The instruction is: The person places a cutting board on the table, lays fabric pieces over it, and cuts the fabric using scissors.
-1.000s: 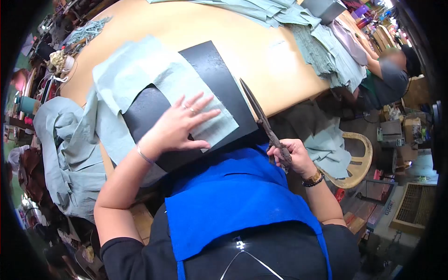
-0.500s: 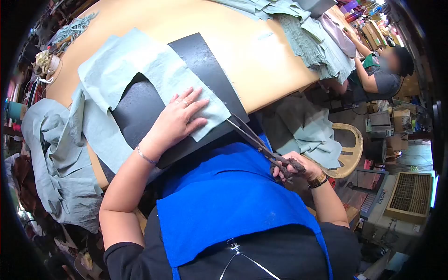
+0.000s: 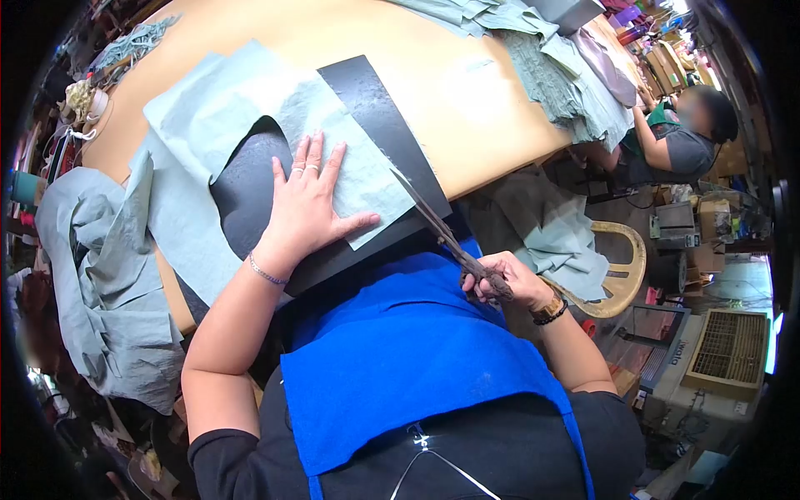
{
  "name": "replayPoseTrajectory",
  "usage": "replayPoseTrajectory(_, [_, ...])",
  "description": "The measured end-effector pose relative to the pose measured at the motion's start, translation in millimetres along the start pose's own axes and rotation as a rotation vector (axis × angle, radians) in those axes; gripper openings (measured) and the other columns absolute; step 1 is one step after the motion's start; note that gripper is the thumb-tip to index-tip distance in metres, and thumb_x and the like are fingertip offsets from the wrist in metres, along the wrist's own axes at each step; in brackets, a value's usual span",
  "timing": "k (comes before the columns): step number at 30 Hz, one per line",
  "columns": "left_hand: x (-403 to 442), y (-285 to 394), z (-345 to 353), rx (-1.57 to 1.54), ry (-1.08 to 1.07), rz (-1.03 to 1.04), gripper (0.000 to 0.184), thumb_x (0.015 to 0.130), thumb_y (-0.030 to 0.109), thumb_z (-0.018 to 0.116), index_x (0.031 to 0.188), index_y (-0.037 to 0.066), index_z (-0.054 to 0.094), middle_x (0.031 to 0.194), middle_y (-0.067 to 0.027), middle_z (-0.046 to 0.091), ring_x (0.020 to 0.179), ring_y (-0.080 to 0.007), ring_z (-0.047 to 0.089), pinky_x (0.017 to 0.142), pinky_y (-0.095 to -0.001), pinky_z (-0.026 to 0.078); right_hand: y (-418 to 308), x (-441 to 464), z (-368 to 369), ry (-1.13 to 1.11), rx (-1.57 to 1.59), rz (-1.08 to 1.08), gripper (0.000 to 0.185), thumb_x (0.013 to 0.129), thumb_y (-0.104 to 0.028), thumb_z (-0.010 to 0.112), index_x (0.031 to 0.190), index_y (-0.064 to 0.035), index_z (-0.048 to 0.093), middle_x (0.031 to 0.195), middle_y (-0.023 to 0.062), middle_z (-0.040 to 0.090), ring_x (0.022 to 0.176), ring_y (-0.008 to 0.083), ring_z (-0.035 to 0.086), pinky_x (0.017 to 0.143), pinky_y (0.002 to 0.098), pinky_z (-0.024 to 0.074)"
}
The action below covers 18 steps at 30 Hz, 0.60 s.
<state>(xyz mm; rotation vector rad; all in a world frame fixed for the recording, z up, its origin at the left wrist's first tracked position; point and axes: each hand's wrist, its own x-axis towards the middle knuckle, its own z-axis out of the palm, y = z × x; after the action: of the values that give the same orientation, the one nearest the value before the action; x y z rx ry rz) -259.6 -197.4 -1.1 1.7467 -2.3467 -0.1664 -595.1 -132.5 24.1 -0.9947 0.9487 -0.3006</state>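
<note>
My left hand point(image 3: 312, 196) lies flat with fingers spread on a pale green sheet of cloth or leather point(image 3: 208, 108), which has a curved cut-out. Beneath the sheet is a black board point(image 3: 367, 87) on the table. My right hand point(image 3: 507, 282) is wrapped round the handles of long scissors point(image 3: 442, 229), whose grips are bound in dark wrapping. The scissors' blades point up and left and meet the sheet's right edge near its lower corner; part of them is hidden by the sheet.
The tan table point(image 3: 467, 108) holds piled green pieces point(image 3: 550, 83) at the far right. More green material point(image 3: 100, 283) hangs off the left side. A yellow chair point(image 3: 621, 267) with green pieces stands at right, near a seated co-worker point(image 3: 679, 137).
My left hand has shifted left and up, its fingers now more spread. The sheet has turned slightly. The scissors have moved up and left, with their blades closer together along the sheet's edge.
</note>
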Motion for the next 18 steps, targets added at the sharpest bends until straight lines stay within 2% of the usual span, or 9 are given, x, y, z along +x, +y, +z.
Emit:
replayPoseTrajectory(4, [-0.1,0.4,0.1,0.028,-0.008,-0.012,0.111,0.064,0.08,0.055,0.146,0.01,0.028,0.151,-0.0228,0.02,0.142,-0.0353,0.016,0.105,-0.067,0.014,-1.1,-0.6,1.8,0.028,-0.022,0.016,0.023,0.082,-0.021,0.071,0.088,0.0002,0.066,0.076,0.0027,0.063,0.065,0.0061,0.055,0.059,0.0194,0.0457])
replayPoseTrajectory(13, [-0.8,1.8,-1.2,0.044,-0.009,-0.05,0.115,0.063,0.082,0.054,0.146,0.006,0.027,0.151,-0.0233,0.02,0.142,-0.0354,0.016,0.104,-0.0683,0.013,-1.8,-20.4,1.0,0.093,-0.037,0.083,0.027,0.081,-0.024,0.073,0.088,0.0019,0.067,0.071,0.0037,0.063,0.061,0.007,0.057,0.055,0.0196,0.0447])
replayPoseTrajectory(18, [-3.4,8.8,-3.8,0.046,-0.039,-0.032,0.116,0.063,0.083,0.053,0.146,0.007,0.026,0.151,-0.0236,0.02,0.142,-0.0352,0.015,0.104,-0.0688,0.013,-8.3,3.6,8.4,0.043,-0.026,0.013,0.022,0.085,-0.02,0.069,0.088,0.0009,0.066,0.073,0.0034,0.063,0.061,0.0062,0.056,0.055,0.02,0.0455])
